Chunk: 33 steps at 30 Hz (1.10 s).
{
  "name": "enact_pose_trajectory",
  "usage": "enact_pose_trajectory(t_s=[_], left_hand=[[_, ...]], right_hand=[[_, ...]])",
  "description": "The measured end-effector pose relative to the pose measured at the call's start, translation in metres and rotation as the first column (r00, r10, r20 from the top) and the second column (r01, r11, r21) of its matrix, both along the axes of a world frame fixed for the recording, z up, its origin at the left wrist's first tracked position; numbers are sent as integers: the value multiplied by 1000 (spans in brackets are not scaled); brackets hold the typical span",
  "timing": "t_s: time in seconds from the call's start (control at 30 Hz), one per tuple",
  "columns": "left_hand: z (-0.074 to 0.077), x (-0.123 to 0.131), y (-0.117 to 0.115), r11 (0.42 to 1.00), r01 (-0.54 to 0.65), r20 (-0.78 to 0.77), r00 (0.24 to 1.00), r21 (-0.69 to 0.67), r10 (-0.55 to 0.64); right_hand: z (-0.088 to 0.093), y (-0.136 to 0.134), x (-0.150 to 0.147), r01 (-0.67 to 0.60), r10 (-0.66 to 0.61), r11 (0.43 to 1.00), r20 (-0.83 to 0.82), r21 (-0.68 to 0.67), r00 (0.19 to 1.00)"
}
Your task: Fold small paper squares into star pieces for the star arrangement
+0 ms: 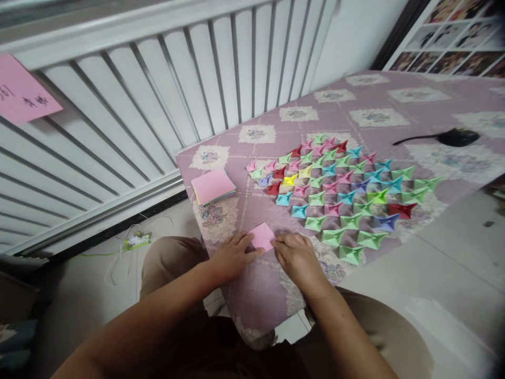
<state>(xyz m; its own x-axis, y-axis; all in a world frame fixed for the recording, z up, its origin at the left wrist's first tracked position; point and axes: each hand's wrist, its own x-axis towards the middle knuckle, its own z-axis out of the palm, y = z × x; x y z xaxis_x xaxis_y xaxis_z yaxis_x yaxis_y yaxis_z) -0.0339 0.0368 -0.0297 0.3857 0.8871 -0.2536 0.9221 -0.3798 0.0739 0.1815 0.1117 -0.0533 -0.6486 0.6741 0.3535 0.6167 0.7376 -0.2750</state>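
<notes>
A small pink square of origami paper (262,237) with crease lines lies on the table, one corner pointing away from me. My left hand (233,256) holds its left side, the fingers at the left corner and the thumb along the lower edge. At the right corner, the bent fingers of my right hand (296,258) are closed on the paper. My fingertips hide parts of its edges. Farther left, a stack of coloured paper squares (213,186) has a pink sheet on top.
Several rows of folded paper pieces (332,187) in green, blue, red, pink and yellow spread right of my hands. A black object with a thin tail (457,137) lies farther right. Behind the cloth-covered table (256,310) stands a white radiator (205,73). A power strip (138,240) lies on the floor.
</notes>
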Motion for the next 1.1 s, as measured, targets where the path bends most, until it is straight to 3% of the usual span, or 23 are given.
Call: enact_pose_trajectory(t_s=[0.1,0.17,0.3,0.57,0.87,1.1], left_hand=[[0,0,1,1000,5,-2,1000,-8,-6],[1,0,1,1000,7,-7,1000,-17,-7],[4,2,2,1000,7,-5,1000,-21,-7],[5,2,1,999,-9,16,1000,-32,9],[-1,1,-1,999,-31,3,1000,-4,31],[-4,11,-6,992,-129,-44,991,10,130]], right_hand=[[0,-7,-2,34,-33,999,-16,41,999],[1,-14,-8,-25,26,999,-22,48,999],[0,-27,-20,-114,115,993,23,-44,993],[-4,-35,-10,-98,107,989,78,-112,991],[-5,-36,3,4,6,995,95,-103,995],[-5,-34,13,130,-127,990,57,-48,990]])
